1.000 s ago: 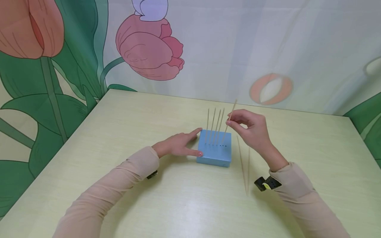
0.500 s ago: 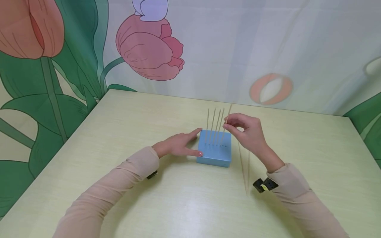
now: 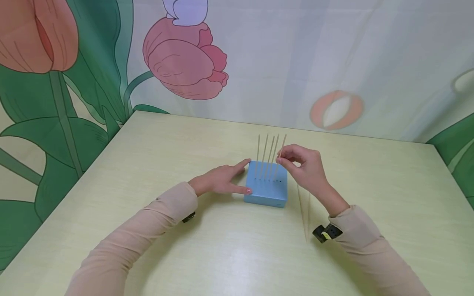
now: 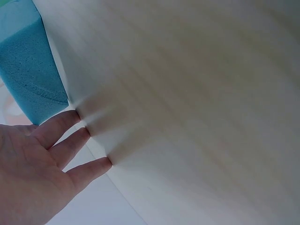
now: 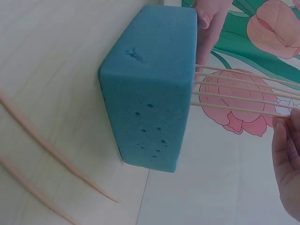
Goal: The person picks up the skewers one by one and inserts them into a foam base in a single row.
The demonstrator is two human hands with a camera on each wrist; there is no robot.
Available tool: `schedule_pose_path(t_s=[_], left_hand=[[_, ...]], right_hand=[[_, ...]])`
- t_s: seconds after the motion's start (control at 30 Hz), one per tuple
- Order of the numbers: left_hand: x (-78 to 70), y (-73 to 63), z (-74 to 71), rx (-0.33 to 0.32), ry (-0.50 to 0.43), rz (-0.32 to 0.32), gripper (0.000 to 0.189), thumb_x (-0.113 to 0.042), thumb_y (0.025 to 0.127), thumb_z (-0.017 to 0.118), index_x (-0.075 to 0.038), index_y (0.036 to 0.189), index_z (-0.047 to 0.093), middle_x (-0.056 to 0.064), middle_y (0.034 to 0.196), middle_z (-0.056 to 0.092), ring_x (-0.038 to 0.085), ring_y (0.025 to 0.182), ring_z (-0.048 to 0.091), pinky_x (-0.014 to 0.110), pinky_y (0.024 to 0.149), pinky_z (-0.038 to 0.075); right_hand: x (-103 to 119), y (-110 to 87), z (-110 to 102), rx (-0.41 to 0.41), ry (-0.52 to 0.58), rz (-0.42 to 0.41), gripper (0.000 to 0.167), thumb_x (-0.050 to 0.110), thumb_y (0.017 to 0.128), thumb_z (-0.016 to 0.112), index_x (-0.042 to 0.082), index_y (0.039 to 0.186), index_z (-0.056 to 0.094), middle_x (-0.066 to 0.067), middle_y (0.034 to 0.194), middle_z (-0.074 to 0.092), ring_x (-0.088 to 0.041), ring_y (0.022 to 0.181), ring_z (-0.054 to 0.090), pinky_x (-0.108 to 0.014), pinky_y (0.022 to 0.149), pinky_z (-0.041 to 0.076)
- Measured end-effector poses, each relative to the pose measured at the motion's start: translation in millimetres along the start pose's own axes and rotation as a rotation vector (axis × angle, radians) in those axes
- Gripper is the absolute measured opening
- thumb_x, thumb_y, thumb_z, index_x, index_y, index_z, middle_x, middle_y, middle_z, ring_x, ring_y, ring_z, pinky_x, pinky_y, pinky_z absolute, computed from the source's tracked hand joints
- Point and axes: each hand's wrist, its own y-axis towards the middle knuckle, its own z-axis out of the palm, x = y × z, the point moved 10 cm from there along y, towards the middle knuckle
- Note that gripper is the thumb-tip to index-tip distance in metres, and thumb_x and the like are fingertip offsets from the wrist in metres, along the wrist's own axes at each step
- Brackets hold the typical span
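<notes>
A light blue foam block (image 3: 266, 191) lies on the table with several thin wooden skewers (image 3: 258, 149) standing upright in a row in its top. My right hand (image 3: 304, 167) pinches another skewer (image 3: 284, 140) between thumb and fingertips; its lower end meets the block at the right end of that row. Beside it, two small dark holes (image 3: 278, 181) show in the top. My left hand (image 3: 222, 180) is spread at the block's left side, thumb on the near left edge and index finger at the far left corner. In the left wrist view, its other fingers (image 4: 70, 145) touch the tabletop.
Two loose skewers (image 3: 300, 205) lie on the pale wooden table (image 3: 222, 255), right of the block, under the right forearm. A curtain (image 3: 274, 61) printed with flowers hangs behind the table's far edge. Small holes (image 5: 150, 130) dot the block's side in the right wrist view.
My right hand has moved down and left with the skewer, which now stands more upright and lower, level with the others. My left hand and the block have stayed put.
</notes>
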Motion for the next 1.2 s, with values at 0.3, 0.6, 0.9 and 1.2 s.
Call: schedule_pose_path(t_s=[0.3, 0.6, 0.9, 1.2], left_hand=[[-1.1, -0.3, -0.3, -0.005, 0.003, 0.01, 0.095, -0.062, 0.079, 0.055, -0.019, 0.148, 0.005, 0.008, 0.142, 0.035, 0.026, 0.128, 0.036, 0.041, 0.102, 0.029], [-3.3, -0.9, -1.6, -0.005, 0.007, 0.009, 0.094, -0.06, 0.08, 0.055, -0.019, 0.148, 0.005, 0.008, 0.142, 0.036, 0.026, 0.127, 0.037, 0.041, 0.102, 0.03], [-3.8, -2.3, -2.3, 0.001, -0.001, 0.014, 0.095, -0.061, 0.08, 0.055, -0.019, 0.148, 0.004, 0.008, 0.143, 0.034, 0.027, 0.126, 0.038, 0.04, 0.102, 0.03], [-1.8, -2.1, -1.1, 0.0, -0.007, 0.013, 0.096, -0.062, 0.079, 0.055, -0.02, 0.148, 0.003, 0.007, 0.143, 0.034, 0.027, 0.126, 0.039, 0.04, 0.1, 0.032]], right_hand=[[-1, 0.5, 1, 0.023, 0.016, 0.018, 0.008, -0.007, 0.075, 0.069, -0.005, 0.079, 0.062, -0.011, 0.072, 0.066, -0.009, 0.065, 0.061, -0.017, 0.066, 0.049], [-1, -0.8, -1, 0.005, -0.027, 0.009, 0.011, -0.006, 0.075, 0.07, -0.004, 0.084, 0.064, -0.01, 0.074, 0.067, -0.018, 0.064, 0.063, -0.015, 0.065, 0.048], [-9, -11.7, -12, 0.007, -0.06, 0.032, 0.022, -0.006, 0.071, 0.073, -0.004, 0.091, 0.065, -0.011, 0.075, 0.066, -0.012, 0.064, 0.06, -0.013, 0.063, 0.047], [-40, -30.8, -22, 0.097, -0.196, 0.151, 0.026, -0.001, 0.074, 0.073, -0.003, 0.098, 0.064, -0.008, 0.077, 0.066, -0.012, 0.065, 0.059, -0.013, 0.063, 0.046]])
